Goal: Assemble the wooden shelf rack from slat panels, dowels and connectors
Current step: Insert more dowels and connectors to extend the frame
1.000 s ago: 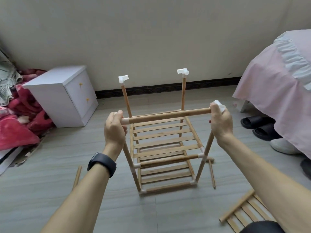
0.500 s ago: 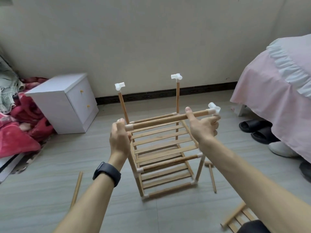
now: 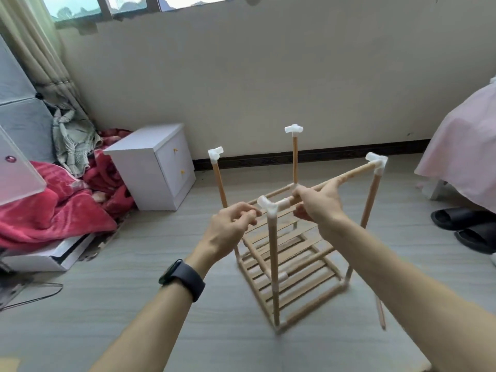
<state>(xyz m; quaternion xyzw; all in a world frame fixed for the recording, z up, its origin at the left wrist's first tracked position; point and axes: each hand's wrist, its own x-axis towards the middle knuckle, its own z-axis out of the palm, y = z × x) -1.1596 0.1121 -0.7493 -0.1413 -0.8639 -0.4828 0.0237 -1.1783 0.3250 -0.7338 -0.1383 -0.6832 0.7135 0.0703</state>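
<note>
Grey floor [image 3: 107, 304] under rack [image 3: 290, 253]: 2 slat shelves, white corner connectors [image 3: 267, 205]. R hand [image 3: 319, 205] grips rack's top dowel [image 3: 357, 170], slid over from its far end; L hand [image 3: 228, 229] has let go, loose.

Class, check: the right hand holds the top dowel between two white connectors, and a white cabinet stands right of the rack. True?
No: the head view shows the white cabinet left of the rack; the right hand does hold the top dowel.

bare left hand [image 3: 228, 228], bare right hand [image 3: 319, 206], 2 bare forearms, black wide-strapped smartwatch [image 3: 182, 279] on left wrist
</note>
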